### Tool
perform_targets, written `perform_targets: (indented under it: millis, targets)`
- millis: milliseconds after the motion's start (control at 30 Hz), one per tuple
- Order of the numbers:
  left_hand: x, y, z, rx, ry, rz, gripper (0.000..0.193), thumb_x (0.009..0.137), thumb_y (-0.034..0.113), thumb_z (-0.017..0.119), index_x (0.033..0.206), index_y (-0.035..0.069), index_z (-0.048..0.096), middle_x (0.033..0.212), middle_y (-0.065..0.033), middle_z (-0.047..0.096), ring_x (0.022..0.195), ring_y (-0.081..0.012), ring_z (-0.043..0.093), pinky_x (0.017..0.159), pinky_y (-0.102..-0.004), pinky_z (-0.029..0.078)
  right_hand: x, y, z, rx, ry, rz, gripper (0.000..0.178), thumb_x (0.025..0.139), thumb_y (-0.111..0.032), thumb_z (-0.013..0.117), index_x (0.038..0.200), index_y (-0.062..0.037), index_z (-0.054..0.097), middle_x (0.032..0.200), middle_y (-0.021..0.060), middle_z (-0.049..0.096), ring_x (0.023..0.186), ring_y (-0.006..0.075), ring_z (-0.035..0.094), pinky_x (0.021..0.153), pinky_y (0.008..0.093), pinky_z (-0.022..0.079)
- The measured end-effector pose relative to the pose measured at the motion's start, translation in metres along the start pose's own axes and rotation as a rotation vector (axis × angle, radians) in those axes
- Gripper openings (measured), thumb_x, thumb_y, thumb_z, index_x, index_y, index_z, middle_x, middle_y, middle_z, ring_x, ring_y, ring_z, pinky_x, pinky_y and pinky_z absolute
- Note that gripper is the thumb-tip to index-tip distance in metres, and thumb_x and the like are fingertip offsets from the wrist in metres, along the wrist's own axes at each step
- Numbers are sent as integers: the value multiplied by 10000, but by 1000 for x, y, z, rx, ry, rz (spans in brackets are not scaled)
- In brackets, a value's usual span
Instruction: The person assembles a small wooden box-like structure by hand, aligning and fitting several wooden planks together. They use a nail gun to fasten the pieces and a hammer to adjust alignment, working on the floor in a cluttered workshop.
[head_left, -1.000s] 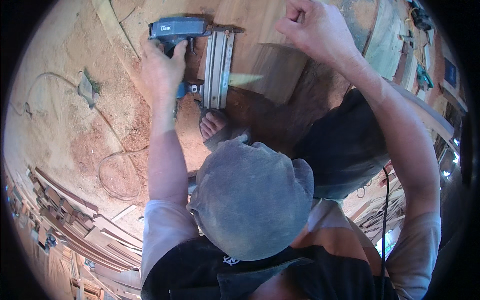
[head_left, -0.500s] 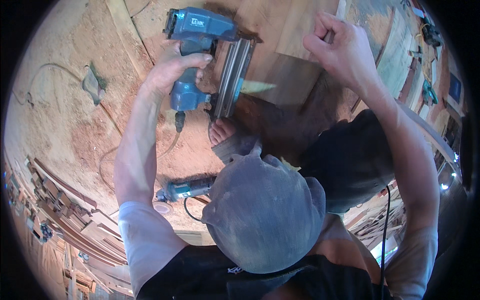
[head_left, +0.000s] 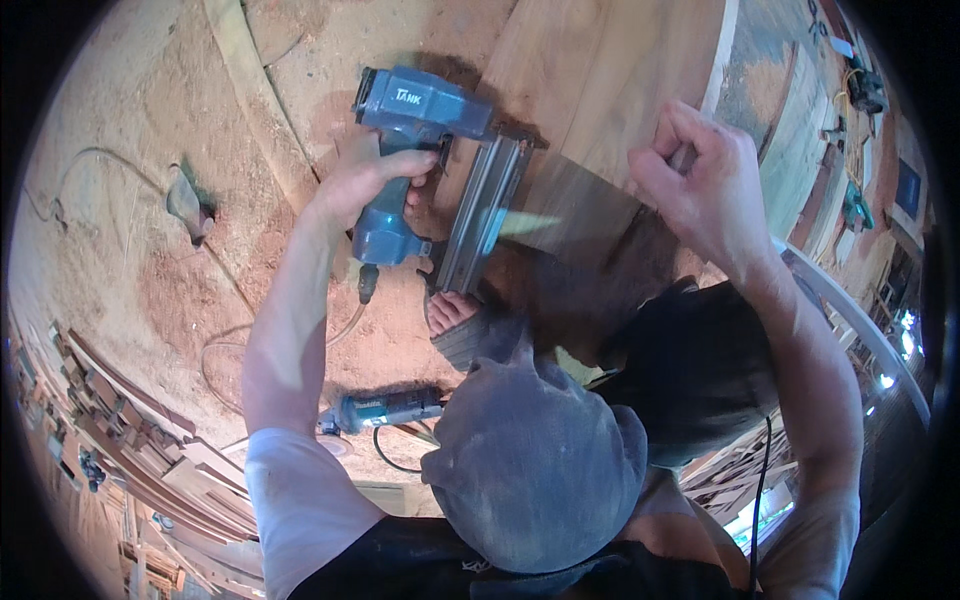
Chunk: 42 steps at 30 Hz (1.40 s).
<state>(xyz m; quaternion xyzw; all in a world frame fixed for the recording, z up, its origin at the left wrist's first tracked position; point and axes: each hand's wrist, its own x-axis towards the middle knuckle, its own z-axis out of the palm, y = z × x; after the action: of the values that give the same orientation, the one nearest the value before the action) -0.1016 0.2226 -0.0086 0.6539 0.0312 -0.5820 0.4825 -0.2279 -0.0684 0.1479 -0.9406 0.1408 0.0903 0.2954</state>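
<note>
My left hand (head_left: 375, 180) is wrapped round the grip of a blue pneumatic nail gun (head_left: 425, 105), with its silver magazine (head_left: 482, 215) angled down over the boards. An air hose (head_left: 350, 322) runs from the base of the grip. Beneath the tool's nose lies a wide brown wooden panel (head_left: 580, 90). Over the panel's right side, my right hand (head_left: 700, 180) is closed, thumb against bent fingers. Something small and greyish seems to show between them, too little to name.
My sandalled foot (head_left: 455, 310) is close below the magazine. An angle grinder (head_left: 390, 408) lies on the dusty floor. Stacked wood offcuts (head_left: 130, 420) fill the lower left. Planks (head_left: 800, 130) and a green-handled tool (head_left: 857, 205) lie at the right.
The whole view has shifted, so the floor things sit lower. The nail gun in my left hand and my closed right hand have come nearer to me, the right one more.
</note>
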Motion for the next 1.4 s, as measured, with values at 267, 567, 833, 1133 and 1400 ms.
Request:
perform_targets:
  millis: [267,567,833,1133,1400]
  targets:
    - [-39,4,110,595,691,720,272,871,159,778,1130,94,724,1019,-88,738,916,-288,718,789,-414,577,-1,-8,-6,-44,-43,66,156,833,-118,736,781,-25,622,644,115,638,567,274,656,590,371,522]
    - [50,-8,146,1080,610,1106,285,800,220,668,1072,162,733,1107,50,697,1190,-206,586,1147,-507,363,9,-6,12,223,322,-4,212,888,-195,730,891,-1,643,759,124,676,773,196,674,752,378,531]
    - [72,-16,140,938,688,1376,107,750,220,619,818,151,663,862,-2,632,989,-223,602,1077,-522,415,15,1,5,-26,182,-168,701,846,-61,550,1529,-25,396,1343,154,528,1110,210,575,932,325,491]
    - [73,-15,134,1031,643,1437,114,713,260,641,747,152,628,795,5,606,956,-215,605,1071,-497,403,13,-9,0,1,96,-5,622,867,-115,603,1465,-47,450,966,123,621,848,195,588,790,343,498]
    - [72,-11,136,1094,577,1422,151,770,263,661,838,130,643,875,-50,639,953,-234,630,1060,-507,425,22,-2,4,-99,96,82,424,897,-177,592,1304,-63,560,801,199,653,789,323,677,732,433,524]
